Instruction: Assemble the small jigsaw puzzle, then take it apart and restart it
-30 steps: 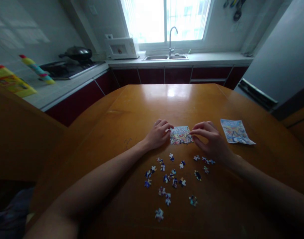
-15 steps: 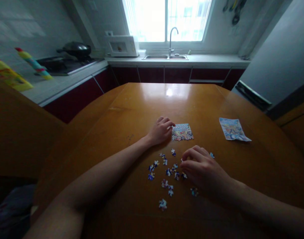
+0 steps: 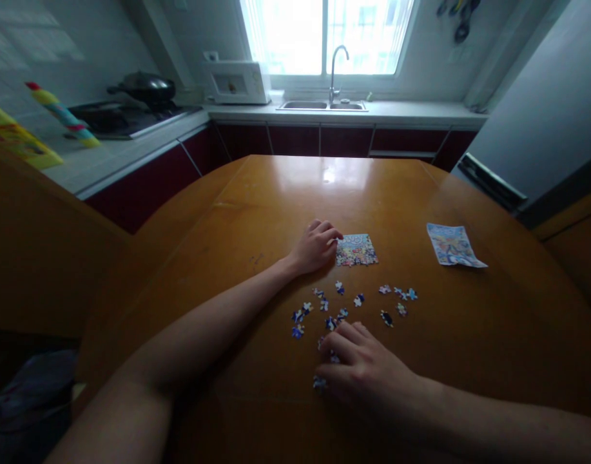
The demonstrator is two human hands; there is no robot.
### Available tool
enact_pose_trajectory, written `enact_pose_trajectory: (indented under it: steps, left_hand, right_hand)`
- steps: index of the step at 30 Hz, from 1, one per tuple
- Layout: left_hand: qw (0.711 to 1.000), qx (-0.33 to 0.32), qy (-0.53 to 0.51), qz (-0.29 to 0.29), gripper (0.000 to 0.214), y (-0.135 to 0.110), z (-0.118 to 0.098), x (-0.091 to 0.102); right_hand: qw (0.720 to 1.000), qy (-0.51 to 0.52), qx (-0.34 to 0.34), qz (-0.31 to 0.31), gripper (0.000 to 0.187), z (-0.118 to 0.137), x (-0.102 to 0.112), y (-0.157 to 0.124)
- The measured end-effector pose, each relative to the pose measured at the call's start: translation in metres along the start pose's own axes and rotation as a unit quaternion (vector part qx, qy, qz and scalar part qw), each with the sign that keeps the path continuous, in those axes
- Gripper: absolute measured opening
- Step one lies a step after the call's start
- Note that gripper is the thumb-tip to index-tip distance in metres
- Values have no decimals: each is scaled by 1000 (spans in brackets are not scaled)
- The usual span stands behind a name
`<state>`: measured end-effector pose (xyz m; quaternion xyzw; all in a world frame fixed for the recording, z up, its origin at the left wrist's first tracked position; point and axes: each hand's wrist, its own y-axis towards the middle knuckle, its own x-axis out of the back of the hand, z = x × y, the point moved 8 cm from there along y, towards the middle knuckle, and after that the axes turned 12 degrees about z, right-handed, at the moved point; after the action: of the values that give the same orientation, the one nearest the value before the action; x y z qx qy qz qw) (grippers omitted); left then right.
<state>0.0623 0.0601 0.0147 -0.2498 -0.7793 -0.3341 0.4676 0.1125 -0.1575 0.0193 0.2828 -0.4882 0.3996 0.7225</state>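
A partly joined jigsaw puzzle (image 3: 357,250) lies flat on the table, with an uneven lower edge. At its left side rests my left hand (image 3: 317,247), fingers loosely bent and apart, the fingertips touching its upper left edge. Closer to me, my right hand (image 3: 365,364) is low over the loose puzzle pieces. Its thumb and forefinger are apart, with pieces showing in the gap and one puzzle piece (image 3: 319,382) by the thumb. The palm hides whatever lies beneath it. More loose pieces are scattered between the hands, among them a dark puzzle piece (image 3: 387,318) to the right.
A creased picture sheet (image 3: 454,246) lies at the right on the wooden table (image 3: 285,193). Beyond the table are a counter with a sink (image 3: 305,105), a white microwave-like box (image 3: 240,82), and a stove with a black pan (image 3: 147,87). A fridge stands at the right.
My right hand has moved toward me and to the left, uncovering several pieces on the right and covering nearer ones. My left hand stays by the puzzle. The view has tilted slightly.
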Motion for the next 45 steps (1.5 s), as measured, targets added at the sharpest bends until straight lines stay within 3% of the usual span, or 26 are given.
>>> enact_pose_trajectory:
  steps: [4, 8, 14, 17, 20, 23, 24, 29, 33, 41, 45]
  left_hand:
    - [1000, -7, 1, -5, 20, -1, -2, 1]
    - [1000, -6, -3, -1, 20, -1, -3, 1]
    - [1000, -1, -3, 1, 21, 0, -1, -1]
    - [1000, -3, -5, 2, 20, 0, -1, -1]
    - [1000, -6, -7, -2, 21, -1, -2, 0]
    - [1000, -6, -7, -6, 20, -1, -3, 1]
    - [1000, -5, -7, -4, 20, -1, -3, 1]
    - [999, -22, -22, -13, 19, -2, -8, 9]
    - [996, -69, -49, -23, 16, -6, -22, 19]
    - [994, -83, -30, -59, 36, -9, -39, 24]
    - [995, -72, -35, -67, 26, -9, -38, 24]
  right_hand:
    - [999, 6, -10, 36, 11, 0, -6, 3]
    - [999, 11, -31, 26, 14, -3, -5, 3]
    - [997, 51, -21, -59, 12, -13, 2, -2]
    - [992, 66, -15, -109, 15, -25, 19, -4]
    - [980, 127, -60, -141, 14, -52, 40, -4]
    - [941, 249, -148, -175, 4, -92, 52, -6]
    - [924, 285, -167, -192, 9, -103, 55, -7]
    - [865, 380, -202, -259, 17, -145, 65, -9]
    - [799, 453, -256, -301, 20, -173, 68, -15]
    - [731, 547, -278, -299, 28, -185, 60, -7]
    - [736, 545, -267, -301, 28, -183, 56, -3]
